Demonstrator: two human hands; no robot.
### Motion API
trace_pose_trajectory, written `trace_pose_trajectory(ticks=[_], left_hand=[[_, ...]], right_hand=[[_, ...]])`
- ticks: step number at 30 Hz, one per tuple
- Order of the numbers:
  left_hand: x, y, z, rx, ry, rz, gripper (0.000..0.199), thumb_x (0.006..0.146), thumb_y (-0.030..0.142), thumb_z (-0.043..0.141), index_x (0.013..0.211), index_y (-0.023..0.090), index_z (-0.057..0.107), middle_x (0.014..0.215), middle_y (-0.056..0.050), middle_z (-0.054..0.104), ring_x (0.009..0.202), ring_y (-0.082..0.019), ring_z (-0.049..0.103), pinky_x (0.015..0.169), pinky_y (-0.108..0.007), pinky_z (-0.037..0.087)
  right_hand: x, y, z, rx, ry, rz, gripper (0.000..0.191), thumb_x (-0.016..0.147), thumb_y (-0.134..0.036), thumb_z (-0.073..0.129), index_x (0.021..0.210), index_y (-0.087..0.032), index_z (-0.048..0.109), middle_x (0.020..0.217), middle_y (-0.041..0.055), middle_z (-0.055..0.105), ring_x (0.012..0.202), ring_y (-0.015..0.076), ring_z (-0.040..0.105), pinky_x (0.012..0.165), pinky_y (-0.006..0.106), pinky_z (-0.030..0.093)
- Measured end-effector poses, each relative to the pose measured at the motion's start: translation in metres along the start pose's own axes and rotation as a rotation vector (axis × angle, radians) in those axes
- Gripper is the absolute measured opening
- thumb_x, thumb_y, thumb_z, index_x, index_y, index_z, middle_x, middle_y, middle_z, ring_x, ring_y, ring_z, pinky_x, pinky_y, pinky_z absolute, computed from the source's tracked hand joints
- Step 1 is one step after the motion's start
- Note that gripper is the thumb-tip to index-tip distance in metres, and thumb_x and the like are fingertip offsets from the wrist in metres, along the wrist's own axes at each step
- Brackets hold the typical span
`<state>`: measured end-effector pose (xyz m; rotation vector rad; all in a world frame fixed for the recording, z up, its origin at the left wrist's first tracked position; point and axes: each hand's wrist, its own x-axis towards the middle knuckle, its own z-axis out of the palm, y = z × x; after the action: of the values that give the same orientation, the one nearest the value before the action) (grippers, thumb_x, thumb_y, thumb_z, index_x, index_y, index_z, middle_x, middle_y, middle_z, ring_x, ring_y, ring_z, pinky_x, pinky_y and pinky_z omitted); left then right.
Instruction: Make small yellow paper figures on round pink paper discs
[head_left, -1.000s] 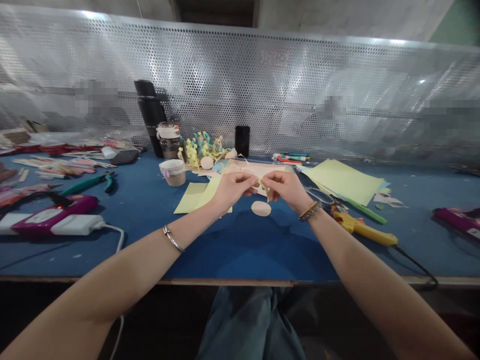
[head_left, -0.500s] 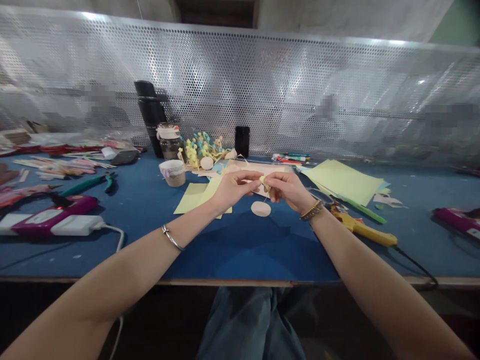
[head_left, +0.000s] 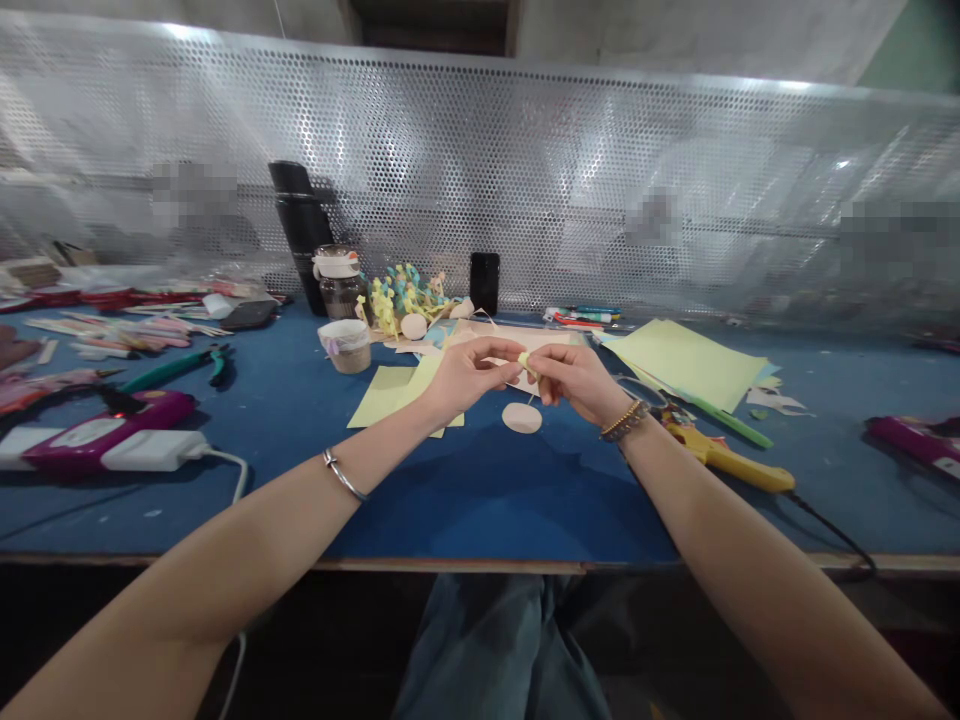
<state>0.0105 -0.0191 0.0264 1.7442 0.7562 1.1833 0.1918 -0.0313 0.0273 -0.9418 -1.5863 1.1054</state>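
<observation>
Over the middle of the blue table, my left hand (head_left: 477, 374) and my right hand (head_left: 574, 378) meet at the fingertips. Between them is a small piece of yellow paper (head_left: 525, 363), pinched by both; its exact shape is mostly covered by my fingers. Just below hangs or lies a pale oval disc (head_left: 522, 418), with a thin stem rising from it towards my right hand. Whether the disc touches the table I cannot tell. Yellow paper sheets (head_left: 382, 394) lie under and left of my left hand.
At the back stand a bunch of yellow and blue paper flowers (head_left: 405, 298), a small cup (head_left: 349, 350), a black bottle (head_left: 300, 230) and a phone (head_left: 484, 282). To the right are a yellow glue gun (head_left: 739, 467) and a paper stack (head_left: 682, 362). Left lie pliers (head_left: 169, 370) and a purple power strip (head_left: 82, 440).
My fingers have shifted very slightly around the yellow paper. Both arms and the pale disc stay almost where they were.
</observation>
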Motion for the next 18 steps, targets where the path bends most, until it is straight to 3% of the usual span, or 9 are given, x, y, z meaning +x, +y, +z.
trace_pose_trajectory(ticks=[4,14,18], left_hand=[[-0.0003,-0.0016,0.0007,0.009,0.019,-0.01,0.038,0.07,0.034,0.072,0.103,0.017,0.066,0.095,-0.008,0.07,0.075,-0.015,0.067,0.067,-0.027,0.055],[0.0007,-0.0054,0.0008,-0.065,0.088,-0.059,0.026,0.072,0.033,0.072,0.093,0.018,0.069,0.081,-0.005,0.07,0.071,-0.014,0.067,0.07,-0.028,0.056],[0.0008,-0.0048,0.0012,-0.066,0.096,-0.083,0.027,0.072,0.033,0.071,0.094,0.017,0.068,0.084,-0.005,0.071,0.073,-0.014,0.067,0.072,-0.029,0.056]], right_hand=[[0.0001,0.0005,0.0,-0.052,0.027,-0.029,0.029,0.076,-0.044,0.067,0.073,-0.016,0.064,0.046,-0.0026,0.057,0.04,0.0078,0.052,0.039,0.019,0.036],[0.0019,0.0032,-0.0007,-0.168,0.014,-0.089,0.03,0.079,-0.046,0.065,0.072,-0.016,0.062,0.048,-0.0021,0.058,0.041,0.008,0.053,0.04,0.02,0.039],[0.0025,0.0043,-0.001,-0.232,0.007,-0.118,0.033,0.081,-0.048,0.061,0.073,-0.016,0.06,0.047,-0.0021,0.057,0.039,0.0081,0.052,0.039,0.02,0.041]])
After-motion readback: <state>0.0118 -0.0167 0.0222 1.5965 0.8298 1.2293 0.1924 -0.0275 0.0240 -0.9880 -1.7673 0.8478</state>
